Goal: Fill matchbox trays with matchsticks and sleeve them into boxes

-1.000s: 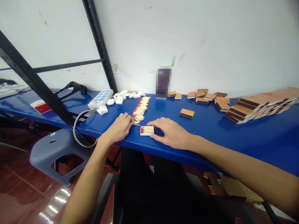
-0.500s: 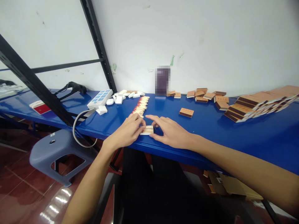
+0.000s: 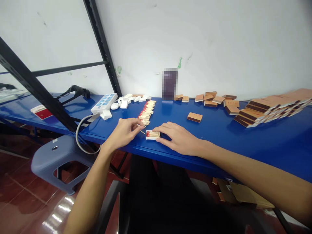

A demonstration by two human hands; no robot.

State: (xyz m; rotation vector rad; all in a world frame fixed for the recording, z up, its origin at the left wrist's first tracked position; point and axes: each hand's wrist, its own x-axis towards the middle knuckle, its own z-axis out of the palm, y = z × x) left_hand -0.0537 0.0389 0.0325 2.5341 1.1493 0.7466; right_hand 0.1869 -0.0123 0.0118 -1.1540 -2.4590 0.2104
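Observation:
Near the table's front edge lies a small white matchbox tray [image 3: 152, 137] with several red-tipped matches in it, heads to the left. My right hand [image 3: 176, 138] grips its right end between thumb and forefinger. Just left of the tray, my left hand [image 3: 125, 131] is closed in a pinch, and a thin match [image 3: 142, 132] sticks out from its fingertips. Behind both hands a long heap of loose matches [image 3: 147, 112] runs toward the wall, red heads mostly to the left.
Empty-looking white trays [image 3: 124, 104] lie behind on the left, by a white power strip [image 3: 104, 103]. Brown matchbox sleeves [image 3: 211, 99] are scattered along the wall, one sleeve [image 3: 194, 117] nearer, with a large stack [image 3: 270, 105] at right. A metal post [image 3: 103, 45] rises at left.
My left hand has drawn back left from the tray, uncovering the red match heads in it, and a match shows at its fingertips. My right hand stays at the tray's right end.

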